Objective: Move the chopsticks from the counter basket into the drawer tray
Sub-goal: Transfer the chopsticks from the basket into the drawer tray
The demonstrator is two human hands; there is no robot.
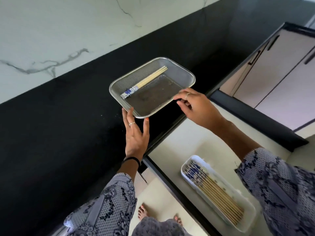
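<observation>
- steel mesh basket (pixel 177 72) sits on the black counter (pixel 68 133), near its front edge; a small bundle of chopsticks (pixel 144 80) lies inside, along the far-left wall.
- long axis of the bundle runs diagonally: blue-patterned ends low and left, plain tips up and right.
- left hand (pixel 135 133) has straight, spread fingers touching the basket's near-left corner rim; it grips nothing.
- right hand (pixel 192 106) hovers at the near-right rim, fingers loosely curled, holding nothing; contact with the rim cannot be confirmed.
- chopsticks lie beyond both hands, across the basket floor. judgement: the left hand is nearer the patterned ends, the right is about as near the middle; either must reach over the near rim.
- white drawer tray (pixel 187 165) sits in the open drawer (pixel 196 133) below the right forearm, already holding a row of matching chopsticks.
- surroundings: marble-look backsplash (pixel 51 40) behind, cabinet doors (pixel 281 74) at right, bare feet below.
- obstruction: only the raised basket rim.
</observation>
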